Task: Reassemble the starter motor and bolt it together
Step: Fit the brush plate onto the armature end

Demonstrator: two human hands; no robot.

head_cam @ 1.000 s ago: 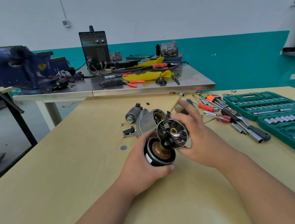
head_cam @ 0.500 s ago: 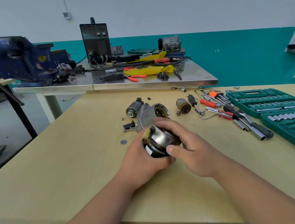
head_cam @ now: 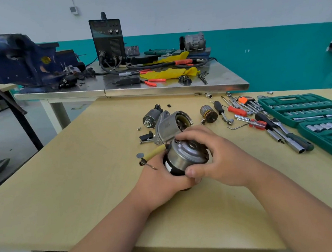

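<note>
Two hands on starter motor, left hand gripping its body, right hand fingers clamped over end cap

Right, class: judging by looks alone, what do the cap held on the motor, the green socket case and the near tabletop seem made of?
Cap: bare metal, probably steel, from its bright silvery sheen. Socket case: moulded plastic, matt green with formed slots. Tabletop: likely laminated board; smooth, pale beige, no grain visible.

No legible text or labels
</note>
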